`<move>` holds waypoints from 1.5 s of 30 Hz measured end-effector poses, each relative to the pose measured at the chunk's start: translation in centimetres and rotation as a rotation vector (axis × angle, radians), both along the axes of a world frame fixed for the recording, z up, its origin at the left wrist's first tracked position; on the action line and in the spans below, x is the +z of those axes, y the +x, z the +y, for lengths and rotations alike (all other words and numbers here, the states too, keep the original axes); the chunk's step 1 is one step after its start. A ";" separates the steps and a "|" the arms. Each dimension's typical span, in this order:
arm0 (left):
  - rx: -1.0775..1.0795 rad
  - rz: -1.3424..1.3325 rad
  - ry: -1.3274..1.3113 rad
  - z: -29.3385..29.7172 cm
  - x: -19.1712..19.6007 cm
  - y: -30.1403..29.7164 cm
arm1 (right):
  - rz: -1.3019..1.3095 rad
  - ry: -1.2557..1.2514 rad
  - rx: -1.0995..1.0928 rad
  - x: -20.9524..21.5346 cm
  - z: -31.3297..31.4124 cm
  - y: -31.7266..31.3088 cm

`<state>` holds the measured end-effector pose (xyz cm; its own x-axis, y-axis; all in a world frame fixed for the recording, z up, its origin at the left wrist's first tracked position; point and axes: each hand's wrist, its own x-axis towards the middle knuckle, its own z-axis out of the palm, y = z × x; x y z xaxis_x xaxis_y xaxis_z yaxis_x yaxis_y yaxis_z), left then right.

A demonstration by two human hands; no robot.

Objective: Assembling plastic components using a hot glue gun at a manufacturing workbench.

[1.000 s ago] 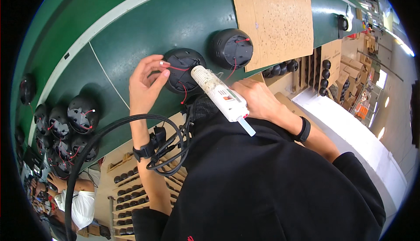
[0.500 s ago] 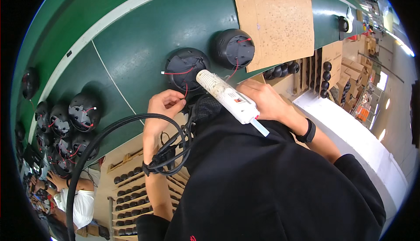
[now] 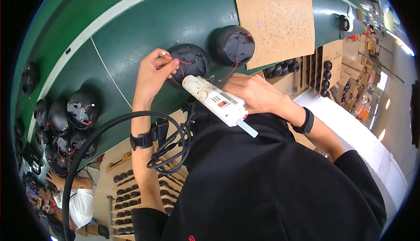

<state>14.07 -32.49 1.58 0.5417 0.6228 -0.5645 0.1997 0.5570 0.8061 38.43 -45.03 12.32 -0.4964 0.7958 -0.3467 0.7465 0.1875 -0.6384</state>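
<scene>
A black round housing (image 3: 197, 59) lies on the green worktable (image 3: 131, 44), its inner side facing up. My left hand (image 3: 151, 75) pinches a thin red wire (image 3: 184, 62) of this housing; a small white plug shows by the fingertips. In my right hand (image 3: 256, 93) is a white hot glue gun (image 3: 214, 102), a clear glue stick (image 3: 247, 128) jutting from its back end. The ribbed front of the gun points at the housing's near edge, where its tip is hidden. Beside it, to the right, rests a second black round housing (image 3: 225, 48) with red wires.
A cardboard sheet (image 3: 275, 22) covers part of the table at the right. Several more housings (image 3: 83, 110) stand clustered at the left. A thick black cable (image 3: 94, 138) loops past my left forearm. Racks of black parts (image 3: 127, 204) stand below; a co-worker in white (image 3: 82, 206) is at lower left.
My left hand has moved up and away from me, lifting the red wire over the housing's left side. The glue gun has shifted slightly left with my right hand.
</scene>
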 end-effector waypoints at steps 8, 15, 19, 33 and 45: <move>0.047 -0.013 -0.035 -0.2 -0.1 0.0 | -0.022 -0.026 -0.012 -0.4 -0.1 -0.4; 0.055 -0.037 -0.038 -0.2 -0.2 0.0 | -0.022 -0.056 -0.042 -0.3 0.3 -0.5; 0.059 -0.037 -0.032 -0.5 -0.1 -0.4 | -0.008 -0.116 -0.055 0.0 0.6 -0.4; -0.009 0.059 -0.050 -3.1 1.1 -4.5 | 0.006 -0.099 -0.106 -0.5 -0.2 -0.1; 0.065 0.047 -0.055 -4.0 0.4 -5.2 | 0.104 -0.090 -0.140 0.0 -0.3 0.8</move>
